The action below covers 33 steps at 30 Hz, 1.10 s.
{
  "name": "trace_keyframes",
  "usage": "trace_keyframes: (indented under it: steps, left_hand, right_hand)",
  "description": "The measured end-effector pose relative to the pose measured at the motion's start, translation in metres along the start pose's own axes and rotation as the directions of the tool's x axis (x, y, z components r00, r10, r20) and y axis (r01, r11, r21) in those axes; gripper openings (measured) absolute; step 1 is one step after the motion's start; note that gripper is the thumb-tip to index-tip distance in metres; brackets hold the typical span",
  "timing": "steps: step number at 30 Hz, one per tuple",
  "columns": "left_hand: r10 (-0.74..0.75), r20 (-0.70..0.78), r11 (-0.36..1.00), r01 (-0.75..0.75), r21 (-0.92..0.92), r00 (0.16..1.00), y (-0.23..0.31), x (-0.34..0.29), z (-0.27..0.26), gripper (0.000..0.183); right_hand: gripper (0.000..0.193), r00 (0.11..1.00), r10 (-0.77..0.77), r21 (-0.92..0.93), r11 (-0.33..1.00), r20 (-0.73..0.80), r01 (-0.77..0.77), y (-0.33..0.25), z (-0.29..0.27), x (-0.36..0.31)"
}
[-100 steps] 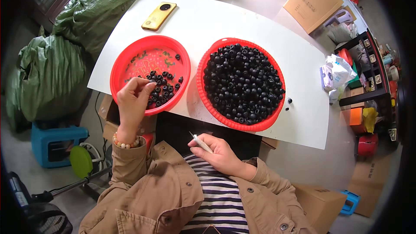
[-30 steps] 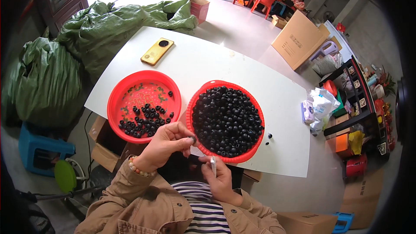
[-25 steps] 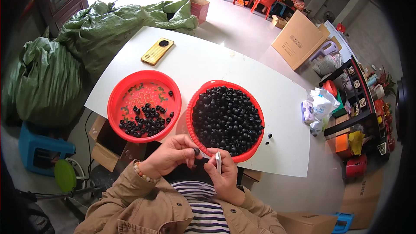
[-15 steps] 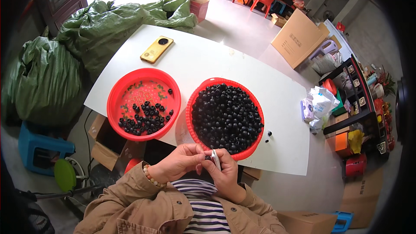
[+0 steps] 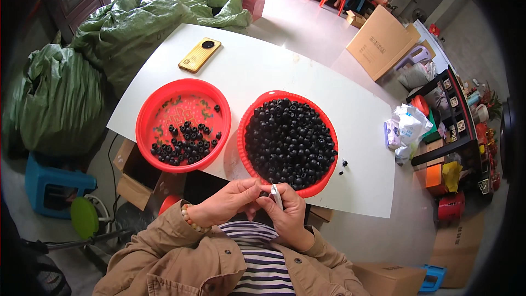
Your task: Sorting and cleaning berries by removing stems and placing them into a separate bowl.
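Left hand point(image 5: 226, 204) moved inward, beside right hand point(image 5: 289, 216)

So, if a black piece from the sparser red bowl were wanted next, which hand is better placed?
Left, probably: the left hand is nearer the sparser red bowl, while the right hand grips a slim pale tool. Whether the left pinches something is hidden.

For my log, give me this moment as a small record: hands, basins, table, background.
Left hand: fingers bent, close beside the right hand; anything pinched is hidden
Right hand: gripping a small pale tool, tip away from the body
Left basin: red, scattered black pieces
Right basin: red, heaped with black pieces
Table: white; gold phone; loose black bits at right
Background: green sacks
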<state>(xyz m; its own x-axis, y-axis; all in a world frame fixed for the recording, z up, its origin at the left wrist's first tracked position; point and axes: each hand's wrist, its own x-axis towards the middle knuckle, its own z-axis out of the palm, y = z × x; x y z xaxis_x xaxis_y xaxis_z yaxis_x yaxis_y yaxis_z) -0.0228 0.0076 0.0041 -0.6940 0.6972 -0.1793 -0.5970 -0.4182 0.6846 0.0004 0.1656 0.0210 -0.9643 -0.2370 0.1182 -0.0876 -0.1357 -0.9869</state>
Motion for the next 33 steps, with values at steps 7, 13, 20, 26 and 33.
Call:
trace_keyframes:
  steps: [7, 13, 20, 26, 33]
  left_hand:
    - [0.163, -0.048, 0.977, -0.155, 0.146, 0.985, -0.006, 0.003, -0.001, 0.022]
    - [0.285, -0.059, 0.927, -0.259, 0.272, 0.957, -0.01, 0.004, 0.001, 0.025]
    - [0.199, -0.105, 0.966, -0.177, 0.188, 0.974, -0.008, 0.004, 0.007, 0.029]
    - [0.091, -0.125, 0.996, -0.088, 0.03, 0.988, -0.004, 0.003, 0.008, 0.03]
    - [0.199, -0.064, 0.961, -0.182, 0.206, 0.978, 0.001, 0.002, -0.003, 0.024]
  right_hand:
    - [0.014, 0.998, -0.016, -0.076, 0.997, -0.059, 0.011, 0.001, 0.001, 0.002]
    - [0.011, 0.999, -0.028, -0.088, 0.996, -0.043, 0.025, -0.001, 0.001, 0.003]
    - [0.01, 0.999, -0.009, 0.004, 1.0, -0.048, 0.009, 0.002, 0.002, 0.003]
    - [0.012, 1.0, 0.008, -0.007, 1.0, -0.026, -0.008, 0.002, 0.002, 0.005]
    - [0.011, 0.999, -0.05, -0.163, 0.985, -0.012, 0.047, -0.002, 0.001, 0.008]
